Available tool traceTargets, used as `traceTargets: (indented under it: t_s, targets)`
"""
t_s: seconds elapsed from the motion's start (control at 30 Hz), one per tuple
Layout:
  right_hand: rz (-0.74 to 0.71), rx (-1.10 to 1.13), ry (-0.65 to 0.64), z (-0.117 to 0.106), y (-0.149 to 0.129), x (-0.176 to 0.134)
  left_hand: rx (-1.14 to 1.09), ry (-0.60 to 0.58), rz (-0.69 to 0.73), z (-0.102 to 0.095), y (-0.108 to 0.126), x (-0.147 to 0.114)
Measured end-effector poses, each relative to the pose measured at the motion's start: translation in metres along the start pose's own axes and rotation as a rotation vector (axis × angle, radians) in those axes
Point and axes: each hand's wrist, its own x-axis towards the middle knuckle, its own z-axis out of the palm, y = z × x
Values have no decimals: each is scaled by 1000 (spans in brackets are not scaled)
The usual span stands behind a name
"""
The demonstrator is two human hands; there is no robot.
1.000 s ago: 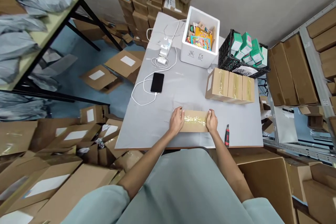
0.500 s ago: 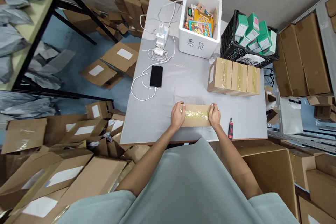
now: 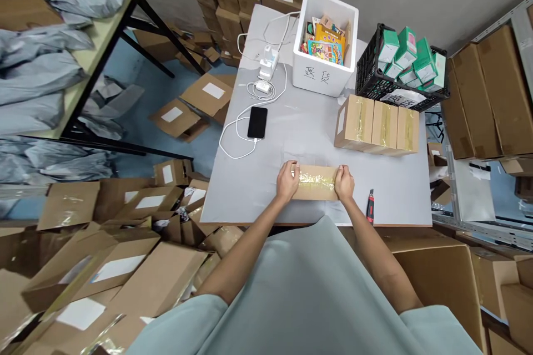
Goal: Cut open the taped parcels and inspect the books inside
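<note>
A small taped cardboard box (image 3: 315, 183) is at the front of the grey table, with shiny yellowish tape along its top. My left hand (image 3: 287, 180) grips its left end, the fingers curled over the edge. At the opposite end my right hand (image 3: 344, 183) is closed on the box in the same way. A red and black utility knife (image 3: 370, 208) lies to the right of my right hand, near the front edge. Three similar taped boxes (image 3: 377, 125) stand in a row farther back on the right.
Behind are a white foam box (image 3: 325, 75) of books and a black crate (image 3: 368, 75) with green cartons. A phone (image 3: 257, 122) on a white cable lies at the left, below a power strip (image 3: 268, 64). Opened cardboard boxes (image 3: 158, 272) crowd the floor at left.
The view has turned slightly left, so the scene sits a little farther right. Both hands keep their grip on the box, which stays in place on the table.
</note>
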Motion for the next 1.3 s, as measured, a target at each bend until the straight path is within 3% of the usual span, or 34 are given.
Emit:
traceTargets:
  t_s: [1.3]
  targets:
    - [-2,-22,18,-3,0,-2,-33,10,21,2,0,-2]
